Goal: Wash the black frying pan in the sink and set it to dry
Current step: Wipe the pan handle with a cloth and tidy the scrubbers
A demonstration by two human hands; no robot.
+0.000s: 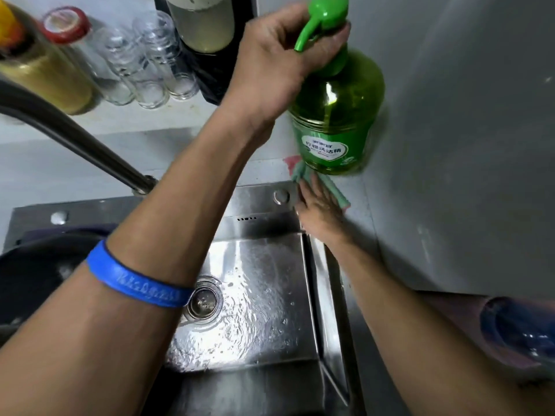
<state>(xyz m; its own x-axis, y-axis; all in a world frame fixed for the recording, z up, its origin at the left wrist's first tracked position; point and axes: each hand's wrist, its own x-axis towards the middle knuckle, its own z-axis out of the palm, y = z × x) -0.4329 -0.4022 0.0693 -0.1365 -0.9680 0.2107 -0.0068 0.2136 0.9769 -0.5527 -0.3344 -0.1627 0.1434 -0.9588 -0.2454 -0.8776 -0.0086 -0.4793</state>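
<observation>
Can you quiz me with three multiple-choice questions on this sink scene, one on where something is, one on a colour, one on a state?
1. Where is the black frying pan?
A. At the left of the sink
B. On the right counter
C. On the shelf with the jars

2. What colour is the wristband on the left arm?
A. Red
B. Blue
C. Yellow

3. What is the left hand doing?
A. Hanging idle
B. Turning the faucet
C. Gripping the pump top of the green soap bottle

Answers: 1 A, the pan sits at the basin's left edge. 2 B, the band is plainly blue. 3 C, its fingers curl round the pump neck, while the right hand rests on a cloth.
</observation>
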